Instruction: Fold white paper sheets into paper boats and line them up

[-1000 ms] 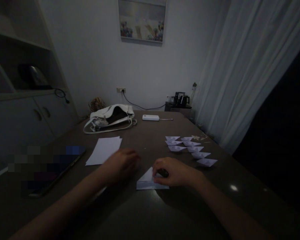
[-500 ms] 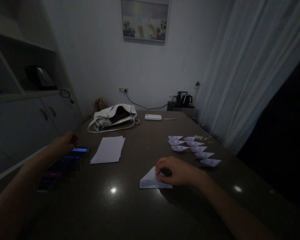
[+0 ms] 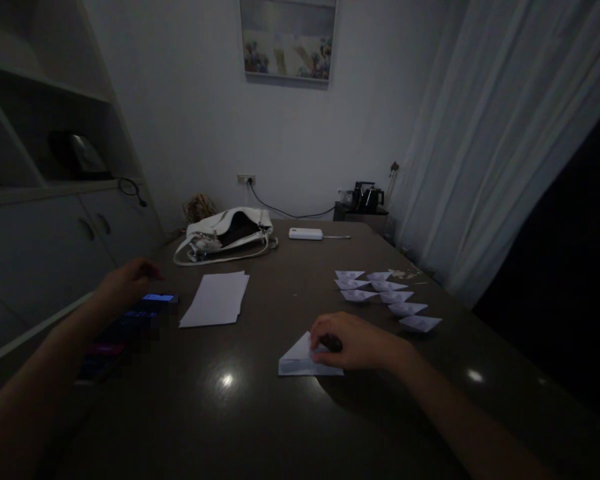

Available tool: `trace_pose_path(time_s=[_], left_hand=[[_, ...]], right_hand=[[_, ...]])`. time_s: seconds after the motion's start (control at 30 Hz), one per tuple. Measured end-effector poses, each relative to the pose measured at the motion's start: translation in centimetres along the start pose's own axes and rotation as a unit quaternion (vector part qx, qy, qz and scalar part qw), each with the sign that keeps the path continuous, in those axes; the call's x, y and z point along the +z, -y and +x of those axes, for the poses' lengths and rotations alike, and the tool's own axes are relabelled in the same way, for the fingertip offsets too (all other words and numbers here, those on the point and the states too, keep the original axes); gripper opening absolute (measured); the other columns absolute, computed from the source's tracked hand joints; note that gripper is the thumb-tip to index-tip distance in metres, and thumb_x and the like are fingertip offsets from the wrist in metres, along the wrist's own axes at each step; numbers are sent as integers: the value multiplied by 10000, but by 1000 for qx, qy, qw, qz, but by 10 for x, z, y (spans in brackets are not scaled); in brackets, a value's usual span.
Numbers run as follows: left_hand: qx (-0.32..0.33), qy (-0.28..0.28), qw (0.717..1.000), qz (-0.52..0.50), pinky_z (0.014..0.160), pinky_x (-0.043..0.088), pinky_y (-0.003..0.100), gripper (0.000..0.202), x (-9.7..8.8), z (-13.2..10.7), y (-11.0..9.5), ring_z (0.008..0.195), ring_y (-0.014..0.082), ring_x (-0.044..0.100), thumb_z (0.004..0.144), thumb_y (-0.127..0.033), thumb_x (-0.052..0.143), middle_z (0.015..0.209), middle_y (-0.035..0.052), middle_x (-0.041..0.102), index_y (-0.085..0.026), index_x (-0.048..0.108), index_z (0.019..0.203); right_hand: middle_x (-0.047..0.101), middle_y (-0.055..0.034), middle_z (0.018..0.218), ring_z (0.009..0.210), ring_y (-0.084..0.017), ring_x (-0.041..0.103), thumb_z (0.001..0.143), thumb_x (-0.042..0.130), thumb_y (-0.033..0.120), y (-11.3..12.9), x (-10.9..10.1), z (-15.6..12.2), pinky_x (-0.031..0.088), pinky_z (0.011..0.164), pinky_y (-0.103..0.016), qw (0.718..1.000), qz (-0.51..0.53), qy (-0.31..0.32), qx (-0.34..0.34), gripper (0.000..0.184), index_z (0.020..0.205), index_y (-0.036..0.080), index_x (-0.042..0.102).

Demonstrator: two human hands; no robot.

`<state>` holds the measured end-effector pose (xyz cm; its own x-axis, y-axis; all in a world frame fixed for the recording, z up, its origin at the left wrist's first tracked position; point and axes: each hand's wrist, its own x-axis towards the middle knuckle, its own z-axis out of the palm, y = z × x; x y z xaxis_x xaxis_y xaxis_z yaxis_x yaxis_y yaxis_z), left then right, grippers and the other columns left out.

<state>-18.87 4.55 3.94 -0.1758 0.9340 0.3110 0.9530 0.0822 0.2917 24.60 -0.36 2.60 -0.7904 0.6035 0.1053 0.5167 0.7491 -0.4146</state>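
Note:
My right hand (image 3: 347, 341) rests on a folded sheet of white paper (image 3: 293, 363), a triangle with a flat band along its lower edge. Thumb and fingers are closed at the paper's right side, covering part of it; the hollow between them is dark. On the left, my left hand (image 3: 130, 280) hovers over a phone (image 3: 140, 313) with a lit screen, its fingers loosely bent and apart, with nothing visible in them. The forearm hides part of the phone. Several folded paper boats (image 3: 395, 297) stand in rows beyond my right hand.
A stack of white paper (image 3: 215, 299) lies between the phone and the folded sheet. Farther back are a white handbag (image 3: 230, 230) and a white power bank (image 3: 305, 234) with a short strap. Small scraps (image 3: 403, 274) lie near the table's right edge.
My left hand has drawn back slightly to the left and up from the phone's far end. The right hand and folded paper look nearly the same, with a slight shift of the whole view.

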Motion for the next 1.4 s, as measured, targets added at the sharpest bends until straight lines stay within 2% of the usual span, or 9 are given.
trace_pose_path(time_s=[0.17, 0.27, 0.33, 0.4, 0.53, 0.67, 0.83, 1.03, 1.4], left_hand=[[-24, 30, 999, 11, 796, 410, 189, 197, -11, -4, -5, 909, 143, 575, 809, -157, 350, 951, 18, 652, -137, 478, 957], [0, 33, 999, 14, 769, 413, 205, 218, -11, -8, -22, 865, 160, 578, 828, -198, 361, 909, 20, 648, -124, 511, 968], [47, 23, 998, -23, 756, 420, 225, 245, -5, -15, -47, 836, 174, 577, 847, -260, 383, 917, 30, 649, -121, 538, 976], [118, 63, 986, -103, 749, 433, 240, 263, 3, -28, -82, 837, 182, 582, 852, -305, 425, 942, 64, 646, -112, 567, 958], [300, 155, 918, -209, 737, 445, 270, 297, 23, -72, -156, 834, 179, 576, 884, -405, 442, 930, 52, 639, -175, 620, 944], [378, 236, 863, -239, 749, 447, 274, 257, 43, -110, -192, 866, 180, 579, 839, -381, 555, 980, 62, 613, -197, 635, 999], [378, 246, 858, -247, 710, 423, 240, 178, 60, -115, -192, 832, 155, 576, 875, -268, 511, 911, 50, 608, -179, 663, 894], [341, 261, 868, -251, 608, 392, 217, 258, 63, -108, -186, 693, 129, 557, 894, -292, 469, 787, 30, 598, -151, 656, 785], [317, 260, 881, -236, 623, 419, 226, 238, 64, -108, -187, 712, 149, 582, 876, -317, 475, 802, 33, 657, -173, 663, 851]], right_hand=[[628, -54, 920, 806, -146, 571, 779, 615, 288, 0, 0, 0, 416, 726, -255, 1000, 0, 2, 2, 192, 923, 170, 664], [628, -51, 920, 809, -146, 569, 779, 616, 291, 0, 0, 1, 414, 722, -252, 1000, 0, 2, 6, 190, 918, 172, 664], [629, -51, 914, 805, -147, 569, 777, 619, 291, 0, 0, 0, 411, 720, -251, 1000, 0, 2, 9, 190, 916, 170, 665], [628, -54, 912, 805, -149, 569, 775, 621, 289, 0, 0, 0, 409, 719, -251, 1000, -1, 3, 9, 196, 920, 166, 667], [624, -57, 904, 787, -147, 565, 774, 626, 296, 1, -1, 1, 401, 705, -248, 1000, -3, 8, 10, 204, 921, 162, 675], [625, -52, 887, 774, -143, 563, 781, 618, 298, 2, -1, 1, 397, 693, -244, 1000, -12, 11, 14, 200, 920, 169, 678], [638, -54, 907, 811, -154, 573, 787, 613, 304, 0, 0, 1, 401, 711, -248, 1000, -18, 5, 1, 201, 923, 171, 679], [664, -53, 891, 792, -143, 595, 815, 575, 236, -4, 2, 3, 406, 701, -238, 1000, -12, -1, 17, 150, 896, 167, 680], [672, -47, 906, 784, -137, 612, 805, 614, 290, -9, 3, 4, 411, 682, -222, 1000, 7, 2, 15, 153, 860, 164, 680]])
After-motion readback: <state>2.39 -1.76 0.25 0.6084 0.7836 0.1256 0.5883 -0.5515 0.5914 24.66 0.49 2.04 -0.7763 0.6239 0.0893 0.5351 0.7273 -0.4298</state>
